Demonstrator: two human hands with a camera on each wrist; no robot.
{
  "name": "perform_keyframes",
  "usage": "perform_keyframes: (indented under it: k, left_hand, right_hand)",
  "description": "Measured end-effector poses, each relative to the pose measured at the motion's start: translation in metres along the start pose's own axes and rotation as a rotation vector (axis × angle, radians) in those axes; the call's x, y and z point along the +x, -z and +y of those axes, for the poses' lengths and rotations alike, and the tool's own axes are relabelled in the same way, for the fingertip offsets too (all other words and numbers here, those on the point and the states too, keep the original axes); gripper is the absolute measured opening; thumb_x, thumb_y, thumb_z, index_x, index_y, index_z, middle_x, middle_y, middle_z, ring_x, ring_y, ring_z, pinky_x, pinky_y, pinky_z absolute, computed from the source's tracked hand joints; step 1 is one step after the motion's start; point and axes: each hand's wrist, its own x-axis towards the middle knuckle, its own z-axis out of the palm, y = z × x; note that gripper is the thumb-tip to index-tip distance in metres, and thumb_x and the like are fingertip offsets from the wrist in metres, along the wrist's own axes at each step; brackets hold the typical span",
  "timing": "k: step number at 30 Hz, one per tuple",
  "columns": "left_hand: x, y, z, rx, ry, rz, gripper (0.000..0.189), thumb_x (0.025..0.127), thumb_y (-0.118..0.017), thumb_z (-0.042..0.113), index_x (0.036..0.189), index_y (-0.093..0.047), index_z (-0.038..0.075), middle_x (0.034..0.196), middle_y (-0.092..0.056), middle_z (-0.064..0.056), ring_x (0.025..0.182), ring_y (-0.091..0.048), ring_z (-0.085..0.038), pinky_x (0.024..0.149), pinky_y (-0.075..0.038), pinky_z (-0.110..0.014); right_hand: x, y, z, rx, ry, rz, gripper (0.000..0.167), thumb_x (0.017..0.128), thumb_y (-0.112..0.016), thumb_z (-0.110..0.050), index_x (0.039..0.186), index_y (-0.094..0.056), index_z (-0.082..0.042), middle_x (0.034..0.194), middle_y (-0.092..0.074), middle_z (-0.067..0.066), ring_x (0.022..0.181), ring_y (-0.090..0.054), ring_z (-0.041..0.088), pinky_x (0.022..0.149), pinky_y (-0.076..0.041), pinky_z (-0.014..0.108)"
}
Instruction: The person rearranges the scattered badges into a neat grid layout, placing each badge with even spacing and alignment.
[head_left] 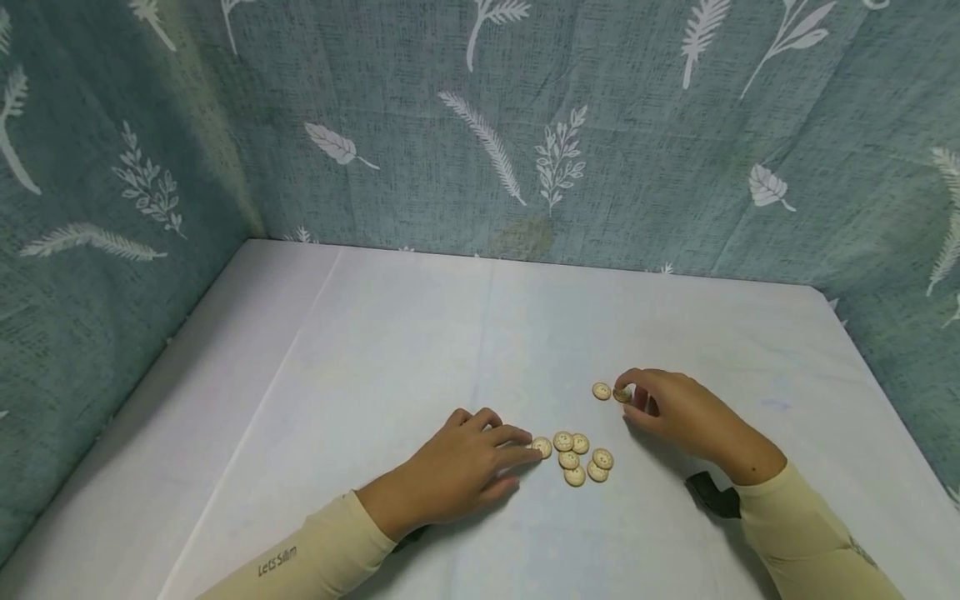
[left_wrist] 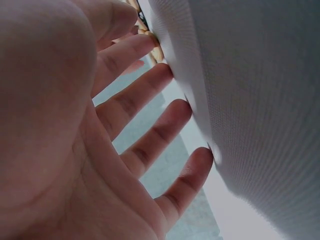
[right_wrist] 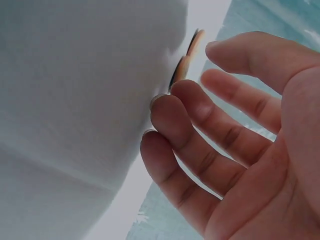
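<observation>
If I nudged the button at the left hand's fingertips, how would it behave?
The button lies flat, so it would probably slide rather than roll. Being small, it is likely light. Its hard-looking surface suggests stiffness.

Buttons [head_left: 568, 460] look wooden — backdrop [head_left: 420, 192], matt woven cloth.

Round beige buttons [head_left: 568, 460] lie flat, some overlapping, one under the left hand's [head_left: 476, 467] fingers. Two more sit apart, one at the right hand's [head_left: 678, 412] fingertips.

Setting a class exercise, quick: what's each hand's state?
Left hand: open, at one button.
Right hand: curved at another button; whether it grips cannot be told.
</observation>
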Motion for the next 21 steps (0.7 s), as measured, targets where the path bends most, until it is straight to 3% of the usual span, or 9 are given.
perform_keyframes:
  k: [5, 11, 21]
  left_hand:
    - [0.000, 0.000, 0.000, -0.007, -0.001, 0.001, 0.037, 0.099, -0.058, 0.038, 0.136, -0.060, 0.036, 0.135, -0.062, 0.013, 0.114, -0.056, -0.014, 0.087, -0.045, -0.040]
    - [0.000, -0.002, 0.001, -0.018, 0.010, -0.011, 0.037, 0.099, -0.058, 0.039, 0.137, -0.060, 0.037, 0.135, -0.062, 0.013, 0.114, -0.055, -0.014, 0.088, -0.044, -0.040]
    - [0.001, -0.001, 0.001, 0.003, 0.001, 0.002, 0.037, 0.099, -0.059, 0.038, 0.136, -0.060, 0.037, 0.135, -0.062, 0.014, 0.115, -0.056, -0.015, 0.089, -0.045, -0.041]
  right_hand:
    - [-0.007, 0.000, -0.005, 0.043, 0.012, 0.006, 0.021, 0.090, -0.071, -0.013, 0.110, -0.069, -0.013, 0.080, -0.060, -0.007, 0.069, -0.051, 0.006, 0.062, -0.044, 0.025]
    - [-0.012, -0.003, -0.010, 0.113, 0.068, -0.047, 0.017, 0.090, -0.071, -0.013, 0.106, -0.068, -0.014, 0.077, -0.058, -0.012, 0.070, -0.052, 0.002, 0.064, -0.046, 0.023]
    - [-0.015, -0.004, -0.012, 0.121, 0.119, -0.110, 0.016, 0.088, -0.073, -0.012, 0.102, -0.068, -0.017, 0.076, -0.056, -0.013, 0.070, -0.051, 0.001, 0.064, -0.047, 0.022]
